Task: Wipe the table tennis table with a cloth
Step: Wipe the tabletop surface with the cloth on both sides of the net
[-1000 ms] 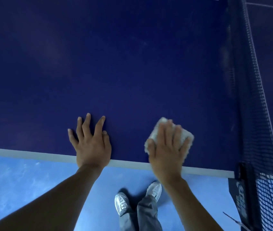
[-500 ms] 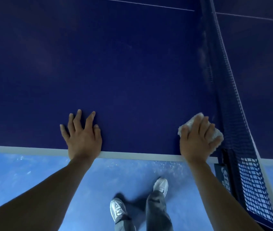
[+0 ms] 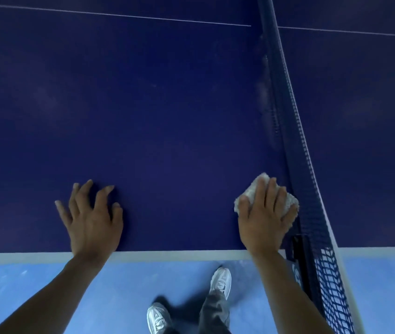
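The dark blue table tennis table [image 3: 157, 112] fills most of the view, with a white stripe along its near edge. My right hand [image 3: 265, 220] presses a small white cloth [image 3: 252, 191] flat on the table, close to the near edge and right beside the net. The cloth shows past my fingertips and on both sides of the hand. My left hand [image 3: 92, 218] rests on the table to the left with fingers spread, holding nothing.
The dark net [image 3: 297, 145] runs from the far side to the near edge on the right, with its black post clamp [image 3: 299, 251] at the table edge. A thin white centre line [image 3: 119, 15] crosses the far part. Below are a light blue floor and my shoes [image 3: 220, 283].
My right hand has slid the cloth to the right along the near edge until it lies against the net. My left hand has stayed planted on the table.
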